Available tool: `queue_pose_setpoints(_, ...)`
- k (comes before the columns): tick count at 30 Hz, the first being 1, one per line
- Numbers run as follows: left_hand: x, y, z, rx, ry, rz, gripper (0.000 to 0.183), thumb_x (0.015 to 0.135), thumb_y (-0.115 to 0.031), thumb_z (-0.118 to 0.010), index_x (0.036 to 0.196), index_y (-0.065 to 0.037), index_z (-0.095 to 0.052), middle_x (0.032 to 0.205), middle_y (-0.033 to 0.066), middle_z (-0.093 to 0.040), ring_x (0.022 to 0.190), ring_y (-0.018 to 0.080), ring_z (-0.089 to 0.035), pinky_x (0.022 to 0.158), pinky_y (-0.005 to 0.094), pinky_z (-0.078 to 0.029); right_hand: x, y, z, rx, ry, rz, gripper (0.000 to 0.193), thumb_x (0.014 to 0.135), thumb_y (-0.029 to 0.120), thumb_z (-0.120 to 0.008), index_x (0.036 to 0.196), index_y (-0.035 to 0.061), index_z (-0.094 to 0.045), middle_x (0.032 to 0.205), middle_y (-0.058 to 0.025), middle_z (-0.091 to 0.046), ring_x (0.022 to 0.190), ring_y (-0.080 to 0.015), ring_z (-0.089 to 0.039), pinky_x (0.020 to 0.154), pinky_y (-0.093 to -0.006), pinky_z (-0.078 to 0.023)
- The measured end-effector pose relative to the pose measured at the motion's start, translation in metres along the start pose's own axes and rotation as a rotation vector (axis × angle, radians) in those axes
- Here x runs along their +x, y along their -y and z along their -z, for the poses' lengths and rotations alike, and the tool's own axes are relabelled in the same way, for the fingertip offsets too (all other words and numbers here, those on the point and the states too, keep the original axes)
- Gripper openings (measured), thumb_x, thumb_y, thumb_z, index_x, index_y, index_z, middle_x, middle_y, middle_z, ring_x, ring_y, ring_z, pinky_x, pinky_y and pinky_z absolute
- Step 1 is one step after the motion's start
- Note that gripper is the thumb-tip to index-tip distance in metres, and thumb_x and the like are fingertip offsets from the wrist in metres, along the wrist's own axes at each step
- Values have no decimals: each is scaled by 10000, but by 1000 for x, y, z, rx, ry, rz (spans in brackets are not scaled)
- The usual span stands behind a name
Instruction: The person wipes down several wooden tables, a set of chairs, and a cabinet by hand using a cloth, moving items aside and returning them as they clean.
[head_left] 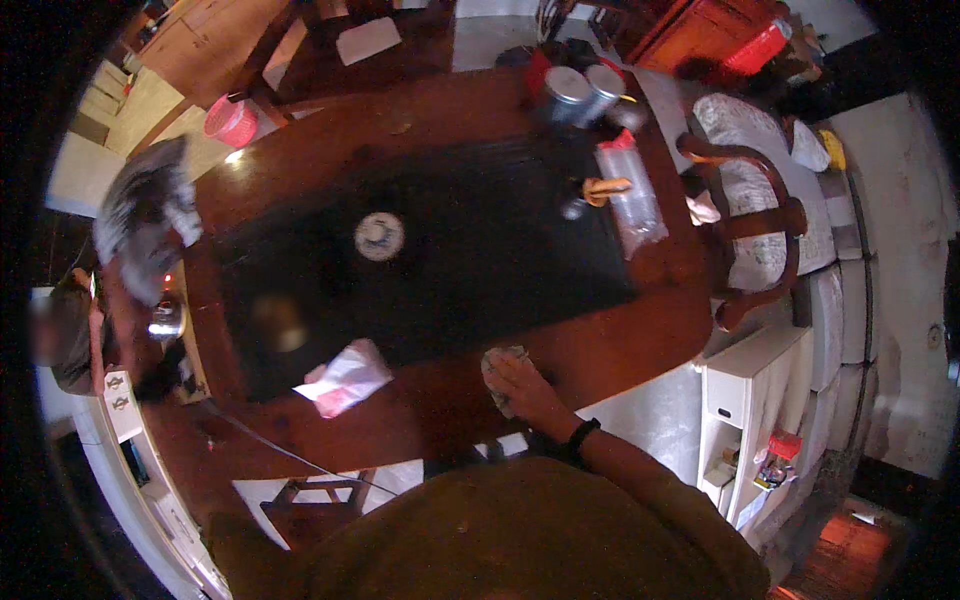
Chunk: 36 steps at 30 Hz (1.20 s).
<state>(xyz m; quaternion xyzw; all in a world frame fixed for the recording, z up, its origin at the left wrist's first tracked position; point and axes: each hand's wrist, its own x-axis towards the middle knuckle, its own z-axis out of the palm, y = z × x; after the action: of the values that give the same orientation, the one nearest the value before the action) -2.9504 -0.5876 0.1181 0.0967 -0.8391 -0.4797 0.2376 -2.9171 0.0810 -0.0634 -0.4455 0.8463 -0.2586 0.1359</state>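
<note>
My right hand (527,390), with a dark band on the wrist, reaches to the near edge of the reddish-brown wooden table (640,335). Under its palm and fingers is a crumpled greyish cloth (495,372), pressed against the tabletop. My left hand is out of sight. To the left of the right hand lies a white and pink packet (350,380), partly over the edge of the dark central panel (470,260). A round whitish dish-like piece (379,237) sits farther in on that panel. Near the packet is a blurred brownish object (280,322) whose kind I cannot make out.
Two metal canisters (568,95) stand at the far right corner, near a clear plastic package (632,195) and an orange-brown object (606,190). A wooden armchair (755,215) is on the right. A pink basket (231,123) stands beyond the table. Another person (75,330) appears at the left.
</note>
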Motion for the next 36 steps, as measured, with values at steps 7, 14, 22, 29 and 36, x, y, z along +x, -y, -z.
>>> queue_pose_setpoints(7,-58,-219,-126,21,62,231,397,911,-253,-563,1246,-40,-536,1147,114,-603,1001,220,-590,869,340,-491,-142,-155,80,-17,-92,-87,540,784,43,-541,1316,131,-512,1460,-165,-393,1356,-339,-364,1111,-503,-273)
queue_pose_setpoints(14,-205,-311,-288,-259,134,607,422,902,-234,-572,1267,-29,-516,1205,106,-577,1061,211,-565,922,334,-466,-112,-292,201,-282,-156,-207,610,761,35,-573,1359,83,-461,1430,-176,-415,1326,-350,-395,1112,-430,-320)
queue_pose_setpoints(22,-278,-299,-455,-312,322,845,366,872,-163,-588,1210,-26,-555,1141,71,-604,1013,171,-574,890,316,-471,-93,-362,194,-178,-273,-426,586,874,170,-555,1422,77,-373,1481,-154,-341,1348,-354,-350,1090,-468,-327)
queue_pose_setpoints(29,-318,-243,-570,399,743,-20,550,687,-93,-732,1215,-132,-586,1228,111,-583,1267,344,-431,997,500,-361,-252,-245,132,-251,-122,-442,532,871,149,-550,1392,149,-444,1504,-145,-320,1366,-369,-317,1081,-529,-281)
queue_pose_setpoints(36,-332,-258,-643,641,838,109,820,632,-136,-757,1385,-246,-451,1501,123,-279,1395,405,-216,1026,633,-263,-178,-332,179,-334,-406,-330,455,843,83,-566,1296,96,-519,1382,-141,-464,1276,-340,-429,1040,-456,-365)
